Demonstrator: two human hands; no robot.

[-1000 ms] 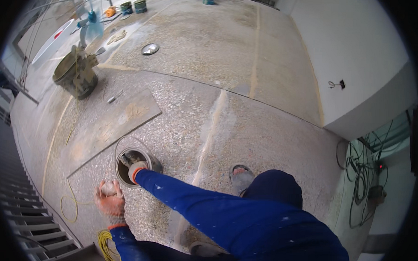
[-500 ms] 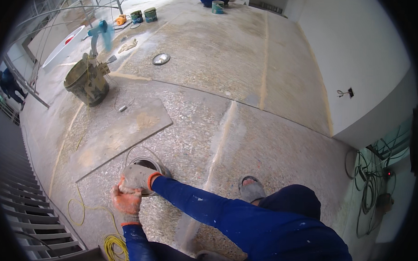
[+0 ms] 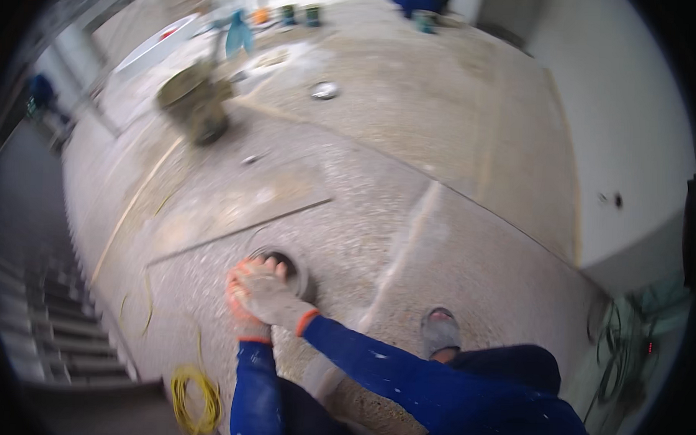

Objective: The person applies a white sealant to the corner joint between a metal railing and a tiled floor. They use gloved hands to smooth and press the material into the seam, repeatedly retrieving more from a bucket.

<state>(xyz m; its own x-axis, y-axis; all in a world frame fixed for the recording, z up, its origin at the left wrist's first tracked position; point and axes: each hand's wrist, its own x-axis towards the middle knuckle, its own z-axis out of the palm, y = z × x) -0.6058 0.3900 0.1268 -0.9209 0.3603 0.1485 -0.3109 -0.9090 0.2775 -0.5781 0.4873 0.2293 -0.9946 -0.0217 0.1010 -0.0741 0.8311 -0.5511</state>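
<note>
Overlapping at an open bucket (image 3: 307, 280), the gloved right hand (image 3: 272, 296) partly covers the left hand (image 3: 236, 296), their grip impossible to tell.

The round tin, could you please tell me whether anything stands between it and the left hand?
Yes: the right hand crosses over the left hand on the side toward the round tin; nothing else visible intervenes.
</note>
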